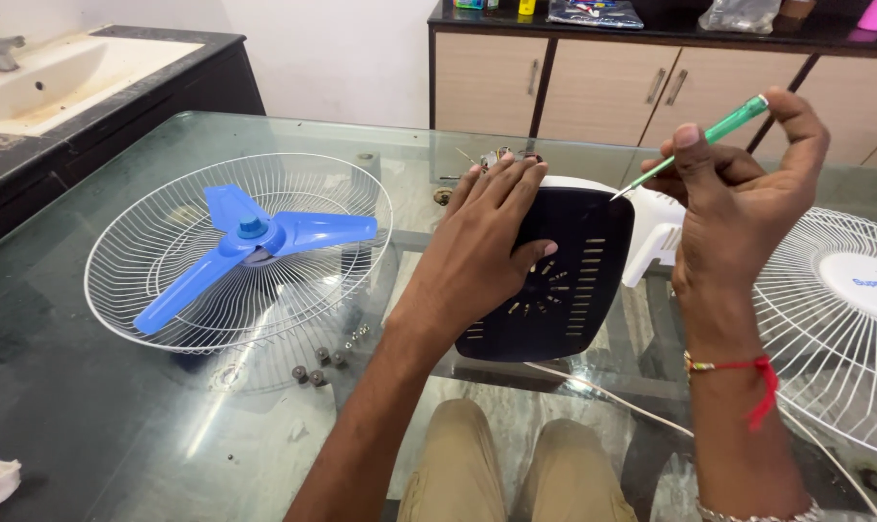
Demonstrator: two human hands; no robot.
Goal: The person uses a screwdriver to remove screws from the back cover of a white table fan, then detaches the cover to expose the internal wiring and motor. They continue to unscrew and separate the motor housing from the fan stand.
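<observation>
Right grip [738, 193] on half-hidden screwdriver [694, 147]

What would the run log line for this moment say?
left hand: flat on dark motor cover | right hand: holds green screwdriver, tip at cover's top edge | blue fan blade: in wire guard on glass table

Just one view here: the head cam looked down and forward from close over the glass table [119, 416], toward the cabinets [603, 92] along the far wall.
</observation>
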